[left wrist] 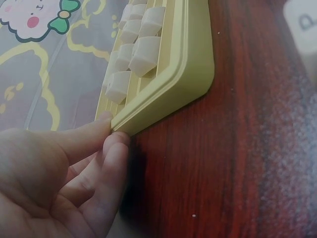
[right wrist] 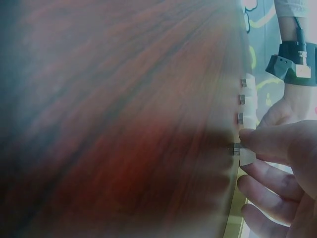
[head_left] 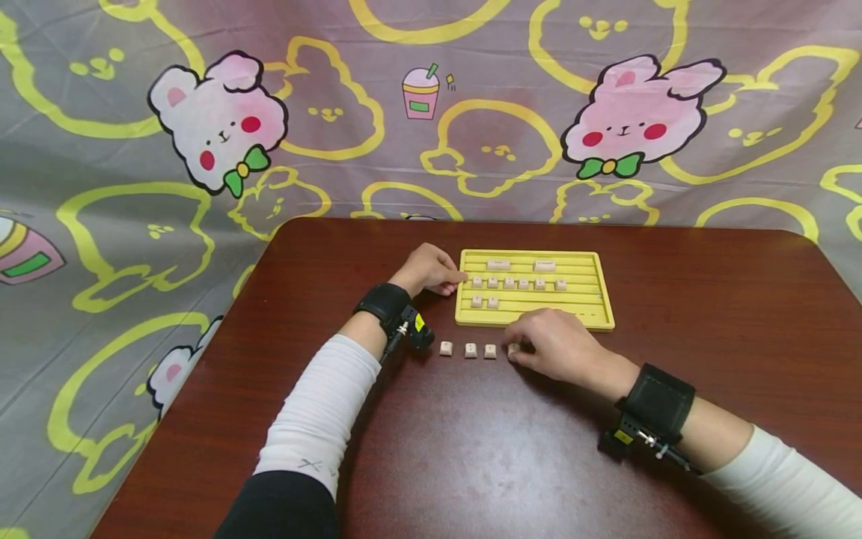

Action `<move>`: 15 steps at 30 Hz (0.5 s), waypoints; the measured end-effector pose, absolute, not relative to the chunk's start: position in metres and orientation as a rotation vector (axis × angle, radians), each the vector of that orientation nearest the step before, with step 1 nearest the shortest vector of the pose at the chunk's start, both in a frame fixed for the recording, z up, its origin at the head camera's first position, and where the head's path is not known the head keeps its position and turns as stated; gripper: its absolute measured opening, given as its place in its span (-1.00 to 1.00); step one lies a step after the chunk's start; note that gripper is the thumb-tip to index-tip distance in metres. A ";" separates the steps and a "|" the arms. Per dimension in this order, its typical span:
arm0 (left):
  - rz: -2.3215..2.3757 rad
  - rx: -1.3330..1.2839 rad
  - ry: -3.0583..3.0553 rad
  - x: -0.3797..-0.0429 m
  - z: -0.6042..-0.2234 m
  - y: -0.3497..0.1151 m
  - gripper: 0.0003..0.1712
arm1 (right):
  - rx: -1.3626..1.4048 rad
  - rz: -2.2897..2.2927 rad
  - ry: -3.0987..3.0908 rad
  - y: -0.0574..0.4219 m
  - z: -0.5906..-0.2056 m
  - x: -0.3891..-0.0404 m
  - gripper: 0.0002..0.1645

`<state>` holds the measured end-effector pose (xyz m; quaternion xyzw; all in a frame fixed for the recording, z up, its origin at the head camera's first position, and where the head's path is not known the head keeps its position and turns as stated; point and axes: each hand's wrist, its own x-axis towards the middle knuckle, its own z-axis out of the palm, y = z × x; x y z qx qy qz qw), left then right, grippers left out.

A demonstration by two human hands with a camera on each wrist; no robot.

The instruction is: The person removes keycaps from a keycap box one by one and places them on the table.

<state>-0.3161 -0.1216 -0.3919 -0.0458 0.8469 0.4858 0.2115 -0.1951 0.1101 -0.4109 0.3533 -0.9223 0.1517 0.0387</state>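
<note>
My left hand (head_left: 431, 270) pinches the left rim of a yellow ridged tray (head_left: 583, 299); in the left wrist view, thumb and fingers meet at the edge of the tray (left wrist: 190, 74). Pale keycaps (head_left: 509, 283) sit in rows on its ridges. Just in front of the tray, my right hand (head_left: 555, 346) holds a single keycap (right wrist: 246, 155) between thumb and fingers, low over the tabletop. Whether that keycap touches the table I cannot tell. To its left stand three more keycaps (head_left: 471, 350) in a line on the table.
The brown wooden table (head_left: 471, 442) reaches back to a cartoon-print cloth (head_left: 404, 172) hanging behind it. Each wrist wears a black strap with a small camera. Two wider keycaps (head_left: 498, 265) lie in the tray's back row.
</note>
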 end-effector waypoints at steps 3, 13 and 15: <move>1.346 -0.133 2.358 -0.317 -0.394 -0.122 -0.78 | 1.093 0.461 -2.821 0.109 -0.411 -0.195 -0.86; 1.349 -0.119 2.360 -0.317 -0.395 -0.123 -0.80 | 1.100 0.440 -2.803 0.107 -0.412 -0.195 -0.88; 1.350 -0.117 2.359 -0.317 -0.395 -0.123 -0.81 | 1.100 0.438 -2.800 0.107 -0.412 -0.195 -0.88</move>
